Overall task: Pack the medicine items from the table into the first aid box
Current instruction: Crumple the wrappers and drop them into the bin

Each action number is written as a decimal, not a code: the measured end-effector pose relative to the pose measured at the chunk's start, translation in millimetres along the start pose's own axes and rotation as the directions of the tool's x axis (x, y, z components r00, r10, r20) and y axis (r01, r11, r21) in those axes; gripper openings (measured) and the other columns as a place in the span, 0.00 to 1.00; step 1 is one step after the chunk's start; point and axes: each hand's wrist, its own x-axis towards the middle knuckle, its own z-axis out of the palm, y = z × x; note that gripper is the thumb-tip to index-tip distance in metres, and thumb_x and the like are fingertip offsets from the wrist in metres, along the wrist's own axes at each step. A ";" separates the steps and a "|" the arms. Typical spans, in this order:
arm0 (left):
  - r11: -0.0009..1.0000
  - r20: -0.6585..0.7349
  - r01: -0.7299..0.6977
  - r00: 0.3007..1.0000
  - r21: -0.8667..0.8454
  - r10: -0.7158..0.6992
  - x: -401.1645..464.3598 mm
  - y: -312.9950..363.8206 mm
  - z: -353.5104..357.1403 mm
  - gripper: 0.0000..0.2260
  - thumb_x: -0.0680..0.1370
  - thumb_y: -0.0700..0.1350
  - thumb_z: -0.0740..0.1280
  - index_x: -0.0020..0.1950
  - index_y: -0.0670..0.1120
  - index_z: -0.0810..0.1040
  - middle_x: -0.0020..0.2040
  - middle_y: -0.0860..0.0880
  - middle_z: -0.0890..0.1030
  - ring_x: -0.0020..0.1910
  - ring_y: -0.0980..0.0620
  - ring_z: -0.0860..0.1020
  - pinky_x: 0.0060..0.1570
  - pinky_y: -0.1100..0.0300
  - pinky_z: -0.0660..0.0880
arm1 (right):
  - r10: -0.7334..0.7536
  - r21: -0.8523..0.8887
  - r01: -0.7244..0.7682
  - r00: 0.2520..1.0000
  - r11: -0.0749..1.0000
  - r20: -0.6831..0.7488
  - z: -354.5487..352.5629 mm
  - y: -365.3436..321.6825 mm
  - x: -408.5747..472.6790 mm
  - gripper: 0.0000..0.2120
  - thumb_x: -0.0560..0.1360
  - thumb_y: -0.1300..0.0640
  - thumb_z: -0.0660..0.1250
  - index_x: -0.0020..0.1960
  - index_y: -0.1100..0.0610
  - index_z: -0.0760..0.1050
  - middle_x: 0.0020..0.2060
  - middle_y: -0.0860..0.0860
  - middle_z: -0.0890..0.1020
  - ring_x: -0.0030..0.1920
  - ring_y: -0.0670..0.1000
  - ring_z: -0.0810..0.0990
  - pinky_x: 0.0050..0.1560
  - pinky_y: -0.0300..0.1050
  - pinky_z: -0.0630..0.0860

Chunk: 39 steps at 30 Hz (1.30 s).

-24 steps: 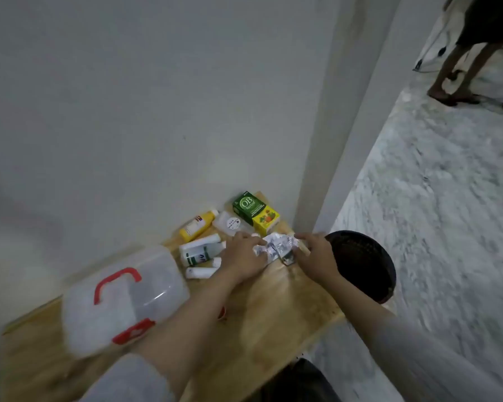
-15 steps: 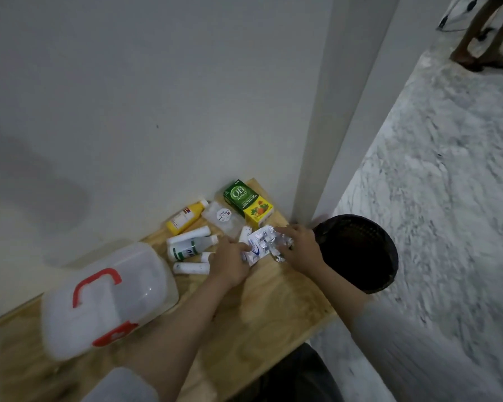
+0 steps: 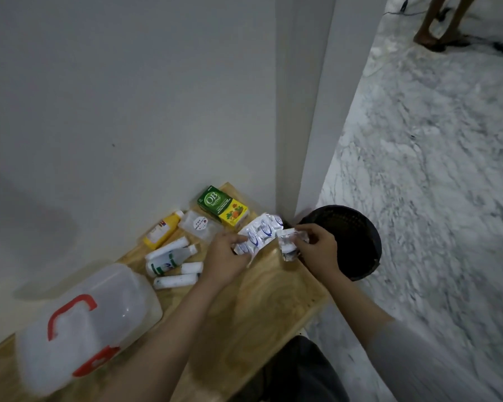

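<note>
Left hand (image 3: 225, 256), forearm stretched across the wooden table (image 3: 273, 303), fingers closed on a strip of white sachets (image 3: 259, 235) lifted near the green-yellow carton (image 3: 222, 206). Right hand (image 3: 317, 250) pinches a crumpled foil pack (image 3: 288, 245) just beside the strip. First aid box (image 3: 82, 326) lies closed, well left.

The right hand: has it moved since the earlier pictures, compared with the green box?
Yes. The right hand has lifted a crumpled foil strip rightward, away from the green box, toward the black bin.
</note>
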 end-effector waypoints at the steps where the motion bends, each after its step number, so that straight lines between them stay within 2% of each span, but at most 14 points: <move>1: 0.999 0.014 -0.030 0.999 -0.011 0.030 1.9 9.9 7.0 0.17 0.69 0.41 0.72 0.57 0.47 0.81 0.55 0.49 0.76 0.54 0.52 0.75 0.48 0.64 0.66 | 0.019 0.019 -0.018 0.999 1.000 -0.045 -10.3 2.9 2.3 0.08 0.69 0.63 0.72 0.47 0.58 0.81 0.41 0.52 0.83 0.41 0.46 0.79 0.42 0.36 0.74; 5: 0.993 0.089 -0.117 0.989 -0.015 0.118 20.7 49.3 46.8 0.17 0.69 0.41 0.72 0.57 0.44 0.81 0.56 0.47 0.78 0.53 0.51 0.76 0.49 0.63 0.69 | 0.099 0.008 -0.100 0.970 0.995 -0.221 -53.3 21.4 15.8 0.05 0.70 0.62 0.70 0.46 0.56 0.79 0.39 0.50 0.81 0.37 0.45 0.77 0.41 0.41 0.72; 8: 0.993 0.168 -0.113 0.980 0.029 0.106 47.2 74.0 83.5 0.17 0.68 0.43 0.72 0.57 0.45 0.81 0.58 0.45 0.78 0.53 0.49 0.78 0.50 0.62 0.70 | 0.167 -0.017 -0.182 0.933 0.983 -0.320 -82.3 40.2 31.7 0.05 0.71 0.61 0.68 0.47 0.57 0.79 0.38 0.50 0.79 0.39 0.51 0.76 0.41 0.43 0.71; 11: 0.989 0.249 -0.110 0.965 0.098 0.083 76.3 93.7 120.1 0.17 0.69 0.43 0.71 0.58 0.44 0.81 0.59 0.45 0.79 0.55 0.48 0.78 0.49 0.64 0.68 | 0.199 -0.072 -0.241 0.909 0.968 -0.366 -106.2 60.8 51.5 0.07 0.73 0.61 0.65 0.50 0.58 0.78 0.40 0.53 0.80 0.38 0.52 0.75 0.40 0.43 0.70; 15: 0.984 0.322 -0.106 0.945 0.141 0.056 108.6 110.3 162.7 0.18 0.70 0.44 0.71 0.59 0.44 0.80 0.51 0.45 0.81 0.48 0.49 0.79 0.45 0.64 0.69 | 0.264 -0.110 -0.318 0.900 0.942 -0.348 -128.0 87.6 83.2 0.11 0.74 0.58 0.61 0.56 0.56 0.76 0.49 0.57 0.81 0.43 0.55 0.77 0.43 0.47 0.73; 18: 0.983 0.392 -0.103 0.919 0.154 0.034 125.6 116.0 190.0 0.21 0.72 0.46 0.70 0.64 0.44 0.76 0.59 0.45 0.80 0.58 0.47 0.78 0.55 0.59 0.72 | 0.310 -0.190 -0.364 0.914 0.912 -0.261 -138.3 103.5 100.3 0.18 0.75 0.54 0.60 0.65 0.52 0.72 0.58 0.59 0.77 0.52 0.59 0.78 0.48 0.48 0.74; 21: 0.984 0.436 -0.070 0.900 0.165 -0.009 131.8 116.7 205.2 0.23 0.73 0.46 0.69 0.67 0.41 0.73 0.64 0.44 0.77 0.63 0.46 0.75 0.61 0.55 0.71 | 0.342 -0.190 -0.379 0.918 0.906 -0.201 -145.8 114.7 102.9 0.20 0.77 0.53 0.60 0.69 0.53 0.68 0.64 0.57 0.73 0.59 0.56 0.75 0.52 0.45 0.70; 24: 0.989 0.430 -0.033 0.902 0.146 -0.034 129.0 113.5 206.8 0.24 0.74 0.47 0.68 0.68 0.41 0.71 0.66 0.43 0.75 0.64 0.46 0.74 0.62 0.56 0.70 | 0.354 -0.188 -0.381 0.921 0.905 -0.162 -148.7 123.4 99.4 0.20 0.77 0.53 0.60 0.69 0.54 0.68 0.65 0.57 0.73 0.57 0.55 0.77 0.55 0.46 0.72; 27: 0.989 0.405 -0.021 0.913 0.145 -0.040 122.3 108.7 195.8 0.25 0.76 0.48 0.66 0.70 0.41 0.68 0.66 0.44 0.74 0.64 0.46 0.73 0.57 0.60 0.69 | 0.372 -0.190 -0.395 0.917 0.899 -0.144 -144.3 119.4 96.5 0.20 0.78 0.54 0.59 0.69 0.55 0.67 0.66 0.57 0.72 0.57 0.57 0.77 0.54 0.47 0.73; 30: 0.993 0.340 -0.033 0.941 0.109 -0.006 113.8 109.2 174.4 0.18 0.76 0.44 0.65 0.65 0.39 0.72 0.54 0.51 0.74 0.56 0.51 0.74 0.48 0.64 0.66 | 0.325 -0.183 -0.345 0.937 0.921 -0.130 -132.7 99.1 95.9 0.20 0.78 0.55 0.60 0.69 0.56 0.67 0.63 0.58 0.75 0.57 0.57 0.77 0.52 0.47 0.73; 32: 0.994 0.283 -0.051 0.959 0.096 0.022 110.2 109.0 156.9 0.14 0.76 0.43 0.65 0.61 0.41 0.73 0.50 0.53 0.73 0.52 0.52 0.73 0.46 0.65 0.66 | 0.270 -0.160 -0.287 0.955 0.944 -0.121 -120.2 79.3 96.2 0.19 0.78 0.55 0.60 0.69 0.57 0.68 0.61 0.59 0.77 0.55 0.57 0.78 0.52 0.47 0.73; 34: 0.994 0.243 -0.068 0.969 0.081 0.047 107.3 108.2 134.1 0.18 0.76 0.45 0.66 0.65 0.42 0.71 0.59 0.48 0.76 0.55 0.47 0.76 0.50 0.63 0.69 | 0.219 -0.136 -0.232 0.971 0.963 -0.099 -104.2 55.4 95.3 0.19 0.78 0.55 0.60 0.68 0.57 0.68 0.62 0.59 0.77 0.59 0.57 0.77 0.57 0.47 0.73; 36: 0.994 0.185 -0.079 0.981 0.070 0.065 103.3 103.8 107.2 0.24 0.76 0.47 0.66 0.70 0.42 0.67 0.68 0.43 0.71 0.55 0.46 0.78 0.55 0.58 0.72 | 0.174 -0.130 -0.183 0.982 0.975 -0.076 -86.8 29.5 92.4 0.19 0.78 0.56 0.60 0.68 0.57 0.68 0.61 0.59 0.77 0.59 0.56 0.76 0.56 0.45 0.72; 39: 0.990 0.070 -0.132 0.989 0.045 0.129 90.2 92.5 56.9 0.24 0.75 0.48 0.67 0.69 0.43 0.69 0.68 0.42 0.69 0.45 0.52 0.78 0.54 0.57 0.74 | 0.095 -0.107 -0.100 0.994 0.989 -0.046 -57.1 -11.9 80.1 0.18 0.78 0.57 0.60 0.67 0.57 0.69 0.60 0.59 0.78 0.59 0.56 0.76 0.57 0.46 0.71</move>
